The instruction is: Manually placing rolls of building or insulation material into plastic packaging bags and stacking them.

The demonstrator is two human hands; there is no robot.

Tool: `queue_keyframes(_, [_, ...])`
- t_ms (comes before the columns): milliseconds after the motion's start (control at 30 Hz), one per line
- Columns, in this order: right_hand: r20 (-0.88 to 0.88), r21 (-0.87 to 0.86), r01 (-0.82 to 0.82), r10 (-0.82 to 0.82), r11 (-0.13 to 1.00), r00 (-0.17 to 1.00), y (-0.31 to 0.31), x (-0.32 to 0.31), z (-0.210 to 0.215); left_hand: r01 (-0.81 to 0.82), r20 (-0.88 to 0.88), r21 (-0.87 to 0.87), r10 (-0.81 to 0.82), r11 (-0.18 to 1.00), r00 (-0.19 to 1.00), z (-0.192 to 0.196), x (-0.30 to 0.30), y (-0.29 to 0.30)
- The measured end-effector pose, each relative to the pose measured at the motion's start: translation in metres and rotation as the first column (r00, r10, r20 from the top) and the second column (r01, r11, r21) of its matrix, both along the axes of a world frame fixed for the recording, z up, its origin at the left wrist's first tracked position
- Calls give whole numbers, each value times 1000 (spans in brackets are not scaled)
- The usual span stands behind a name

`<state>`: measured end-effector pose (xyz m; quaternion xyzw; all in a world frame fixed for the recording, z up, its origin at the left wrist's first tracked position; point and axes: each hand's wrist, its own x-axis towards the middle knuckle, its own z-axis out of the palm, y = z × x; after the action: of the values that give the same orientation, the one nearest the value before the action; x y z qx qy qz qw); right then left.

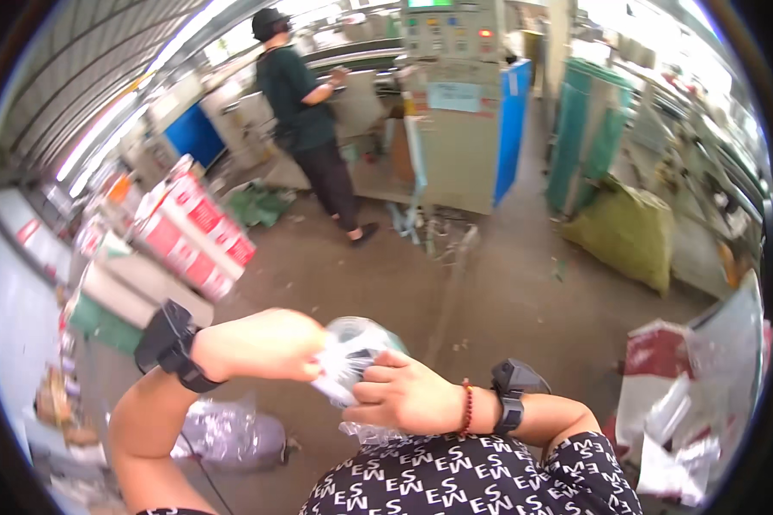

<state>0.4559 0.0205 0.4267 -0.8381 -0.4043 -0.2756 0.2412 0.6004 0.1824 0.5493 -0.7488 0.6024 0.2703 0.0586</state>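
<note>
Clear-wrapped bundle (361, 330), lower centre of frame. Left hand (266, 343): blurred, fingers seemingly pinched on gathered wrap (342, 364). Right hand (410, 396): fingers curled on bundle. Hazard: hard pulling could tear wrap.

The left hand (262, 345) and right hand (414, 398) hold a round whitish bundle in clear plastic (343, 359); a dark-clothed co-worker (299, 103) stands near a tall grey metal cabinet (455, 150)

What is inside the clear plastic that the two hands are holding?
Inside the clear plastic shows a pale, rounded thing with a dark patch. The right hand covers part of it, and blur hides what it is.
</note>
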Motion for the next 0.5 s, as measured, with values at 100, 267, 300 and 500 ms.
queue_keyframes(100, [-89, 66, -40, 45, 997, 995, -16, 9, 2, 143, 386, -342, 0, 929, 923, -8, -24, -4])
queue_keyframes(267, [-492, 674, 34, 415, 738, 765, -59, 26, -29, 86, 375, -817, 412, 569, 830, -89, -37, 2])
queue_keyframes(300, [-574, 740, 113, 535, 663, 620, -66, 28, -24, 75, 371, -821, 429, 567, 824, -102, -46, 2])
queue_keyframes(500, [-739, 577, 236, 376, 782, 559, -71, 65, 5, -14, 87, -977, 452, 215, 888, -136, -67, -32])
